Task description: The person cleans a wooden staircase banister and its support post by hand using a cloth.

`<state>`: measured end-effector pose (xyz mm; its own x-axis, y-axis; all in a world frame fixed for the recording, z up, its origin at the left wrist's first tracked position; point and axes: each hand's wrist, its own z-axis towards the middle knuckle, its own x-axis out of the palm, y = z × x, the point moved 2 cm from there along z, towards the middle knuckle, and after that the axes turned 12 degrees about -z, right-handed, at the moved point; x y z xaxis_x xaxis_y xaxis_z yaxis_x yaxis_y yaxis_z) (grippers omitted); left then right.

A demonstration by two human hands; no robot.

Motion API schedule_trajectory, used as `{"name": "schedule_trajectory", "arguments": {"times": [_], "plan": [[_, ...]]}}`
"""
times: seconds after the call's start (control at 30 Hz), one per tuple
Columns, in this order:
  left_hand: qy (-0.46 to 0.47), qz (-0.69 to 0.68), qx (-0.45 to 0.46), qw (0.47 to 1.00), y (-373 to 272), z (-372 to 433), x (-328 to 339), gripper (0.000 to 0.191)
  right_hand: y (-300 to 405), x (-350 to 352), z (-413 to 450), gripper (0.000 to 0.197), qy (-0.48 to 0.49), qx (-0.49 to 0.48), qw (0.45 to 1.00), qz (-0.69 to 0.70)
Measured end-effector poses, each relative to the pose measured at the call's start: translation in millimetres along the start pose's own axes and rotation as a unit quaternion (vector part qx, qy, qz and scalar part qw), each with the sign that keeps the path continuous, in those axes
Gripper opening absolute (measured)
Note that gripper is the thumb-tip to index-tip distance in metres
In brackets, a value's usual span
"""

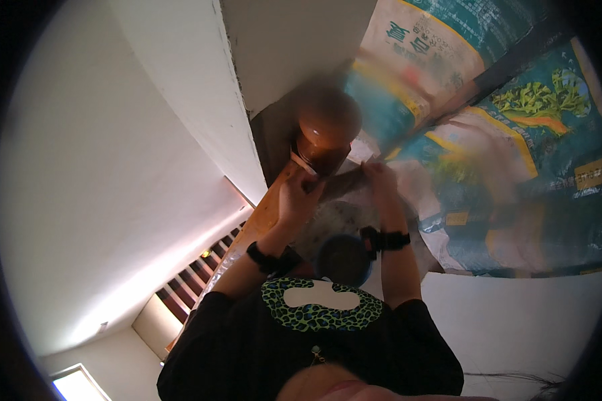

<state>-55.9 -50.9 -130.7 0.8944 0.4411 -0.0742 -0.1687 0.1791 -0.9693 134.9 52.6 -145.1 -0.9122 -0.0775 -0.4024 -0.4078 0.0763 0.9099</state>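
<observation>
My left hand (301,198) is curled beside the wooden newel post, just below its glossy brown ball finial (329,120). My right hand (381,179) has its fingers drawn together near the lower edge of printed plastic sheeting (501,200). A dim grey-brown strip (345,181) spans the gap between both hands; its material is unclear. Shadow and blur hide whether the fingers of either hand grip it. Dark bands are strapped around both wrists.
Below my forearms sits a dark round container (343,260) with a blue rim. A wooden rail (261,215) runs down the left, with balusters (195,280) beyond it. A white wall corner (243,100) stands near the post. More printed sheeting (421,50) hangs upper right, crossed by a dark band.
</observation>
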Motion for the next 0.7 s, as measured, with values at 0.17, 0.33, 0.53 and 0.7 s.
{"name": "schedule_trajectory", "arguments": {"times": [0.17, 0.33, 0.53, 0.7], "plan": [[0.016, -0.027, -0.065, 0.997, 14.4, -15.0, -48.1, 0.018, 40.4, 0.5, -47.6, 0.022, 0.122, -0.014, 0.984, -0.129], [-0.08, -0.021, -0.035, 0.996, 9.3, -3.1, -73.4, 0.018, 69.2, 24.8, -55.5, 0.019, 0.136, -0.104, 0.984, -0.039], [-0.138, 0.085, 0.044, 0.986, 4.1, 0.0, -66.6, 0.017, 34.4, 44.5, -43.6, 0.019, 0.062, -0.125, 0.99, -0.032], [-0.101, 0.093, 0.107, 0.985, -9.9, 2.8, -49.8, 0.015, 23.9, 38.8, -27.8, 0.022, 0.086, 0.022, 0.975, 0.206]]}}
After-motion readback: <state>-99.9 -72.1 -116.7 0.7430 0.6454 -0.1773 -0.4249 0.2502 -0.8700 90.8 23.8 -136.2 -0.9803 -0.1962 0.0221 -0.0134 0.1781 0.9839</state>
